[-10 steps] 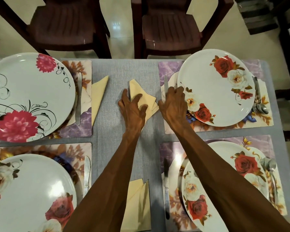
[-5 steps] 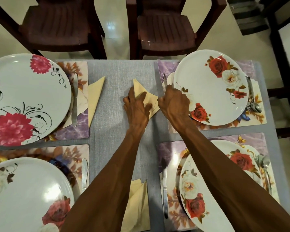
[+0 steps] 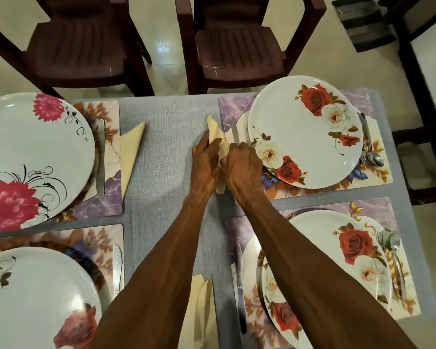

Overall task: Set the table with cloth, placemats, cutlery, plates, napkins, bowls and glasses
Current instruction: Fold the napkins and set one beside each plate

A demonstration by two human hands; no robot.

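- Over the last second I've slid the yellow napkin [image 3: 215,137] rightward; it was lying on bare grey cloth [image 3: 161,137] mid-desk and its edge now laps the far-right placemat [image 3: 378,177], beside that setting's knife [image 3: 234,131].
- My left hand [image 3: 205,161] has closed in on my right hand [image 3: 242,167]; they now touch over the napkin's lower half.
- Left hand fingers lie fairly flat, pressing the napkin down. Right hand fingers are curled at the napkin's edge by the rose plate [image 3: 305,132]; whether they pinch the fabric I cannot tell.
- I judge this the third napkin nearly placed, leaving one more.
- Count: four placemats, four plates, four knives, three napkins.
- Spoons lie at the two right settings; their number is unclear.
- No bowls or glasses in view, so those steps remain.
- Two chairs [image 3: 239,46] stand beyond the desk.
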